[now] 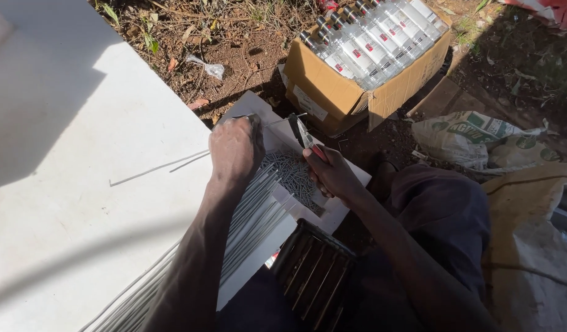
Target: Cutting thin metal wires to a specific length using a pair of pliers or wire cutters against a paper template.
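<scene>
The left hand (235, 149) lies knuckles-up over the far end of a bundle of thin grey metal rods (253, 215), its grip closed on them, with one rod tip sticking out past the fingers toward the right. The rods run back from that hand along the forearm to the lower left, fanned across a big white board (80, 154) that serves as the bench. The right hand (333, 175) is just beside the left, its grip closed around the red handles of a pair of cutting pliers (303, 136), whose dark nose points up and away, close to the protruding rod tip; whether the blades touch the rod cannot be told. Between and below the two hands sits a heap of short cut metal pieces (294, 174) on a smaller white sheet (342, 209). Two loose rods (157, 169) lie on the board left of the left hand. A dark slotted tray (311, 276) rests near the person's lap. Beyond the hands, on bare soil, stands an open cardboard box (333, 92) filled with clear bottles (376, 40), and a printed sack (480, 135) lies to its right
</scene>
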